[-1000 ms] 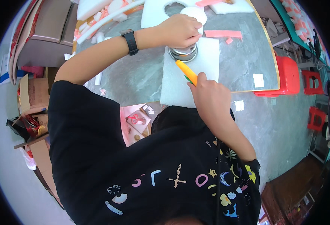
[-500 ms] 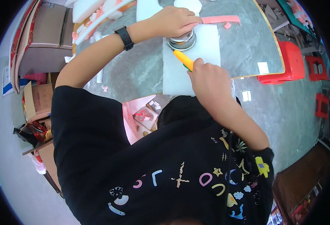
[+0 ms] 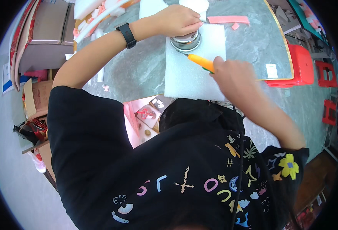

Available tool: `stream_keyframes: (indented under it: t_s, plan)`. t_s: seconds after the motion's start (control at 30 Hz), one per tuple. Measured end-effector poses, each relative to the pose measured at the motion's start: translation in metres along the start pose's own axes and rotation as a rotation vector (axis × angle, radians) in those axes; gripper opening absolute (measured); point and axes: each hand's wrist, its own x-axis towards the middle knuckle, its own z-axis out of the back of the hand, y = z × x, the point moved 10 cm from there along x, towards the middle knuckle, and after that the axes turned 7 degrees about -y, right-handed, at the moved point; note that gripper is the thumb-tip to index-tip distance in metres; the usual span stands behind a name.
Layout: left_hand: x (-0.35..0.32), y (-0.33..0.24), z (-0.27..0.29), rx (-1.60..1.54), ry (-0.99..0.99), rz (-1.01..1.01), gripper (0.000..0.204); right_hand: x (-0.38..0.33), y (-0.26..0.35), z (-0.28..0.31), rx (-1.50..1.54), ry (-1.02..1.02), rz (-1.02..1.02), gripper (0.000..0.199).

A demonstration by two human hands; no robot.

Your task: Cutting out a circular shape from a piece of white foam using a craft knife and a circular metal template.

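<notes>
A white foam sheet (image 3: 194, 82) lies at the table's near edge, with a round silvery metal tin (image 3: 185, 46) resting on its upper part. My left hand (image 3: 179, 21) is closed over the top of the tin, which is partly hidden beneath the fingers. A knife with a yellow-orange handle (image 3: 200, 62) is gripped in my right hand (image 3: 232, 74). Its thin dark tip points at the tin's near right rim; I cannot tell whether the tip touches the foam. Motion slightly blurs the right forearm.
A pink foam strip (image 3: 228, 19) and a small pink scrap (image 3: 235, 26) lie beyond the sheet. White and pink offcuts (image 3: 100, 17) are heaped at the far left. Red plastic stools (image 3: 300, 65) stand right of the table; a cardboard box (image 3: 38, 97) is at the left.
My right hand has drawn the knife rightward and slightly down, along the tin's near rim, and the right elbow has swung outward. My left hand stays on the tin.
</notes>
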Motion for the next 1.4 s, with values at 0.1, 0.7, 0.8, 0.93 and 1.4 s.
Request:
stream_keyframes:
  t_s: [0.1,0.7,0.8,0.93,1.4]
  plan:
    - [0.001,-0.009,0.005,-0.011,0.027,-0.010,0.033,0.004,-0.013,0.005,-0.060,0.047,0.107,0.021]
    - [0.000,-0.008,0.005,-0.032,-0.011,0.010,0.028,0.050,-0.060,0.018,-0.376,-0.190,0.761,0.023]
    - [-0.004,-0.006,0.009,-0.028,-0.098,0.068,0.024,0.047,-0.077,0.011,-0.499,-0.119,0.711,0.034]
    - [-0.003,0.004,0.012,0.033,-0.152,0.146,0.028,0.029,-0.074,0.020,-0.525,-0.245,0.722,0.028]
    - [-0.013,0.030,-0.009,-0.097,0.035,0.412,0.039,-0.112,-0.152,-0.063,0.721,-0.150,-0.557,0.020]
